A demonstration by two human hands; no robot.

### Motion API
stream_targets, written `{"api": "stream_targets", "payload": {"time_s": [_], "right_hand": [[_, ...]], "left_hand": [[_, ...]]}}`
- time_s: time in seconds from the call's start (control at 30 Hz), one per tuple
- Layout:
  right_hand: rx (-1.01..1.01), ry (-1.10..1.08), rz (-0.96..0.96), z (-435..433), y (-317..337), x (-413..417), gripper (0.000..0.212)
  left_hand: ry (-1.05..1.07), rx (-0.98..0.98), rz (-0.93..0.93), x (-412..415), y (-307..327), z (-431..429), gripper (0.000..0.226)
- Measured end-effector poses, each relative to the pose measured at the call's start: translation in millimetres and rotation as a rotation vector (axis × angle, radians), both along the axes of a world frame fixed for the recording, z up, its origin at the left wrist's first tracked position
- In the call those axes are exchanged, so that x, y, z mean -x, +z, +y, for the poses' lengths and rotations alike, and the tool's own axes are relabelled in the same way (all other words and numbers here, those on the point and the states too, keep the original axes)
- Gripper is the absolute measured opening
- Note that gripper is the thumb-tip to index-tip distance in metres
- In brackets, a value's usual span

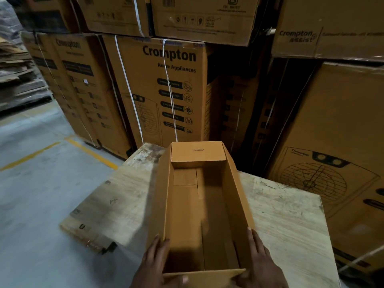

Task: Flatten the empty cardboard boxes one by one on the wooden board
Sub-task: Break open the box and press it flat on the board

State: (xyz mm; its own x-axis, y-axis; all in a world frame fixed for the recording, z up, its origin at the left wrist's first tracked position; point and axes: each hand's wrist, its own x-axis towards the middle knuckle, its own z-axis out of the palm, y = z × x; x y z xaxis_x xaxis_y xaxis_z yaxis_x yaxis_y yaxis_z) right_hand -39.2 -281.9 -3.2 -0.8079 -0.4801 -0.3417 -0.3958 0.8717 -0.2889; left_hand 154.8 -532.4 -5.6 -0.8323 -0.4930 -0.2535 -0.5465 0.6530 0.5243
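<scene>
Where the wall of stacked printed cartons [162,88] fills the background, each carton strapped with white bands, the grey concrete floor [37,183] runs along the left side with yellow lines [91,151] painted on it. A heap of flat cardboard sheets [16,75] lies at the far left edge. In front of the cartons sits the wooden board [286,217], pale, scuffed and stained, serving as the bench. A flattened piece of cardboard [108,206] rests on its left part and overhangs the edge toward the floor. The empty cardboard box [199,204] stands open-topped on the middle of the board, long axis pointing away from the person, its interior bare. Its far end flap [197,151] stands up with a small block of print on it. The left hand [153,260] presses against the outside of the near left wall, fingers [154,245] extended and held together along the cardboard. The right hand [259,260] lies against the near right wall, fingers likewise extended flat, with the thumb at the near rim. Neither hand is closed around the box; both bear flat on its sides.
</scene>
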Motion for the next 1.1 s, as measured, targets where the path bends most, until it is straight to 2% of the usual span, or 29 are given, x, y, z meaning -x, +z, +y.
{"api": "stream_targets", "payload": {"time_s": [0.1, 0.17, 0.23, 0.27, 0.33, 0.37, 0.4, 0.47, 0.53, 0.57, 0.63, 0.67, 0.73, 0.77, 0.83, 0.9, 1.0, 1.03, 1.1], "right_hand": [[-0.092, 0.008, -0.004, -2.3, -10.6, 6.9, 0.115], [-0.033, 0.054, 0.123, -7.7, -8.8, 0.3, 0.110], [-0.082, 0.160, 0.206, -1.4, -12.5, -4.8, 0.078], [-0.038, 0.172, 0.338, -3.0, -15.2, -5.2, 0.067], [0.025, 0.175, 0.345, -18.3, 1.4, 8.1, 0.055], [0.053, 0.185, 0.411, -29.9, 13.6, 20.5, 0.052], [0.024, 0.225, 0.378, -44.3, 21.0, 35.0, 0.067], [0.041, 0.176, -0.088, -77.7, 36.1, 65.7, 0.104], [0.292, -0.012, -0.436, -121.3, 40.9, 99.2, 0.111], [0.457, -0.160, -0.586, -143.3, 39.7, 114.0, 0.102], [0.735, -0.472, -0.833, -181.4, 31.3, 140.5, 0.070], [0.812, -0.582, -0.916, -195.2, 24.1, 152.5, 0.057], [0.905, -0.682, -0.944, -215.5, 16.4, 173.5, 0.039], [0.984, -0.681, -0.905, -224.4, 16.5, 182.4, 0.038], [1.099, -0.606, -0.713, -238.8, 14.8, 198.4, 0.052], [1.044, -0.416, -0.413, -251.3, 19.6, 217.6, 0.069], [0.661, -0.071, 0.133, -272.3, 26.8, 267.2, 0.079], [0.508, 0.005, 0.247, -278.0, 30.2, 284.9, 0.081], [0.237, 0.096, 0.326, -290.2, 31.9, 322.5, 0.081]], "left_hand": [[0.063, 0.041, -0.015, 21.1, 4.7, -11.8, 0.133], [0.045, 0.124, -0.084, 44.5, 8.9, -27.4, 0.137], [0.059, 0.152, -0.122, 78.9, 9.3, -45.9, 0.123], [0.074, 0.146, -0.116, 98.5, 8.7, -55.2, 0.116], [0.115, 0.125, -0.076, 136.6, 8.9, -75.6, 0.111], [0.133, 0.112, -0.069, 154.3, 8.8, -86.6, 0.110], [0.156, 0.095, -0.068, 170.6, 9.2, -97.0, 0.108], [0.204, 0.055, -0.066, 197.5, 9.5, -113.4, 0.101], [0.242, 0.040, -0.050, 213.4, 8.6, -120.5, 0.093], [0.252, 0.052, -0.041, 217.1, 7.4, -121.2, 0.089], [0.255, 0.087, -0.023, 218.4, 3.9, -121.1, 0.084], [0.255, 0.092, -0.021, 217.7, 2.7, -121.8, 0.083], [0.259, 0.079, -0.020, 216.2, 1.1, -124.3, 0.084], [0.262, 0.074, -0.012, 215.7, -0.4, -125.1, 0.084], [0.261, 0.059, 0.019, 215.8, -3.3, -125.0, 0.085], [0.253, 0.024, 0.043, 216.8, -6.3, -124.0, 0.088], [0.247, -0.012, 0.018, 217.6, -7.0, -124.6, 0.094], [0.244, -0.005, 0.008, 216.8, -6.2, -124.8, 0.095], [0.255, 0.011, 0.006, 217.3, -6.1, -125.7, 0.094]]}}
